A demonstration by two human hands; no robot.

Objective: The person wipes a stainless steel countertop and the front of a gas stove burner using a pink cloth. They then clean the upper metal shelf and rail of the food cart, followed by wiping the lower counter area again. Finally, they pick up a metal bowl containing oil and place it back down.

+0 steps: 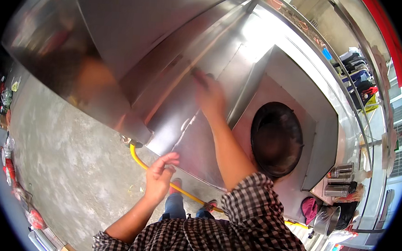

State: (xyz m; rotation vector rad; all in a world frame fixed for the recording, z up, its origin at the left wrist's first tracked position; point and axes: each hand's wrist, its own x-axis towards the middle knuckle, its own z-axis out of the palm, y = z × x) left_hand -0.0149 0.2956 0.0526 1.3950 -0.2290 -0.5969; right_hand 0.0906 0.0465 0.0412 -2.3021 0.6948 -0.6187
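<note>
My right hand [210, 95] reaches out over a stainless steel counter [200, 135]. It is blurred, and a small dark shape shows at its fingers; whether the hand holds it cannot be made out. Near the counter's front edge, over the floor, my left hand [160, 176] is raised with its fingers partly bent and apart, holding nothing. To the right of my right forearm, a dark round wok [276, 140] sits in a recess with steel guards [299, 74] around it.
A large steel panel [124, 27] rises at the upper left. A yellow hose [189, 195] runs below the counter's front edge, close to my feet. At the right stand several metal canisters [336, 190], a maroon cloth [309, 209] and a metal pot [326, 219]. Bagged goods [36, 219] line the far left.
</note>
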